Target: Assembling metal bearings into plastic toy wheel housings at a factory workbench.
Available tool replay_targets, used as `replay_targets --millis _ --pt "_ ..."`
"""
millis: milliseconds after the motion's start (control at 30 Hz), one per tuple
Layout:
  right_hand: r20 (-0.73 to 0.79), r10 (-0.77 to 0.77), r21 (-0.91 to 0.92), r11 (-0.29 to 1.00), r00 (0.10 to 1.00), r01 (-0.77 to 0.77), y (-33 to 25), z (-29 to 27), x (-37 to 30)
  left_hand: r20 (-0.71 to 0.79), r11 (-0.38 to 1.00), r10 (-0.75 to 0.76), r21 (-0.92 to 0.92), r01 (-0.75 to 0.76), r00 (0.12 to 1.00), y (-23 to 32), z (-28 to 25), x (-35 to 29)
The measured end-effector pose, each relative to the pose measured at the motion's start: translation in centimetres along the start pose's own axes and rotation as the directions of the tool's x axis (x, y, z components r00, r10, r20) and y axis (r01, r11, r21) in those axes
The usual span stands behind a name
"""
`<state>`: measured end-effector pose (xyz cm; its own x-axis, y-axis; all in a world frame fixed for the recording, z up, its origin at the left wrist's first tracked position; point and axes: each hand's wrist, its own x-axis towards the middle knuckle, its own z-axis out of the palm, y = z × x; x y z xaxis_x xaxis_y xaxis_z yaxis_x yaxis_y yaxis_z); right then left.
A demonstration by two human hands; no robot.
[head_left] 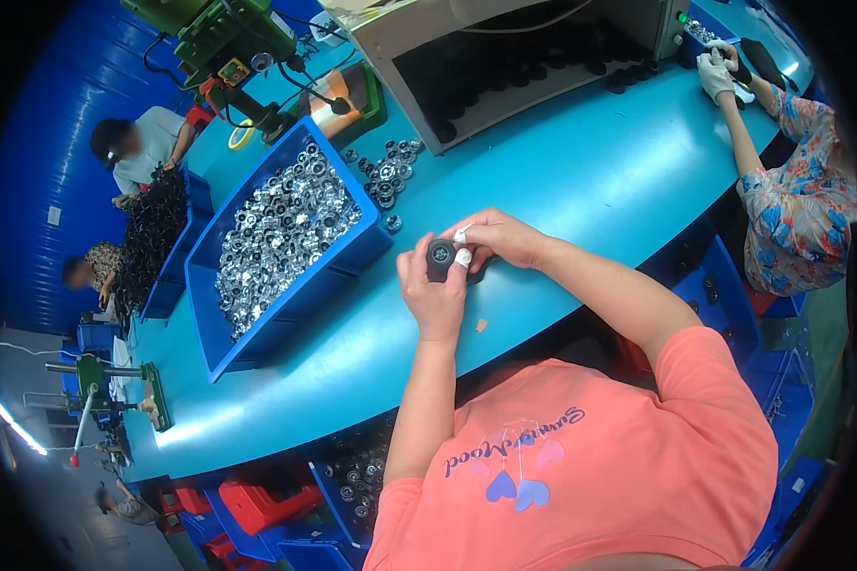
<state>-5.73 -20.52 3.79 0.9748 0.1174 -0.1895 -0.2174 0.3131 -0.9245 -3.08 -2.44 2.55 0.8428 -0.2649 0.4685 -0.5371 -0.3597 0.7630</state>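
Observation:
A small black wheel [441,255] with a silver spoked hub is held over the teal worktable [562,209]. My left hand [432,293] is closed round its near and left sides, with a white cover on the thumb tip. From the right, my right hand [505,238] closes on the wheel's right side, its fingers bent and one tip wrapped in white. Under the right fingers lies something dark, mostly hidden. Left of my hands, a blue bin [371,238] is heaped with shiny silver hubs [281,224]. Several loose hubs [388,176] sit beside its far corner.
A beige open-fronted box [428,105] with black rings inside stands at the back. Green presses [214,43] are at the far left and left end. A co-worker's gloved hands [719,74] work at the right; people [152,143] sit at the left. A small tan scrap [481,325] lies nearby.

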Motion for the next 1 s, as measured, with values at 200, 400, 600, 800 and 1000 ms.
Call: replay_targets --millis 200,400,600,800,1000 --pt "-0.073 0.016 -0.123 0.992 0.997 -0.024 -0.8 -0.6 0.3 -0.03 0.995 -0.033 -0.091 0.03 0.999 0.1 -2.4 -1.3" --pt "-0.113 -0.456 -0.933 0.355 0.883 0.064 -7.3 -8.1 4.3 0.027 0.962 -0.241 0.141 0.235 0.97 -1.4 -14.5 -9.2" --pt "-0.303 -0.555 -0.937 0.324 0.775 -0.134 -5.9 -10.2 10.9 0.042 0.787 -0.528 0.399 0.47 0.848 -0.7 -23.1 -15.7" --pt "-0.324 -0.58 -0.939 0.294 0.747 -0.179 -4.3 -10.7 11.7 0.222 0.827 -0.49 0.426 0.368 0.843 1.9 -23.4 -14.1" --pt "-0.112 -0.648 -0.845 0.461 0.753 0.271 -6.3 -3.6 1.7 0.412 0.846 -0.207 -0.38 0.373 0.887 1.0 -10.7 -4.1"
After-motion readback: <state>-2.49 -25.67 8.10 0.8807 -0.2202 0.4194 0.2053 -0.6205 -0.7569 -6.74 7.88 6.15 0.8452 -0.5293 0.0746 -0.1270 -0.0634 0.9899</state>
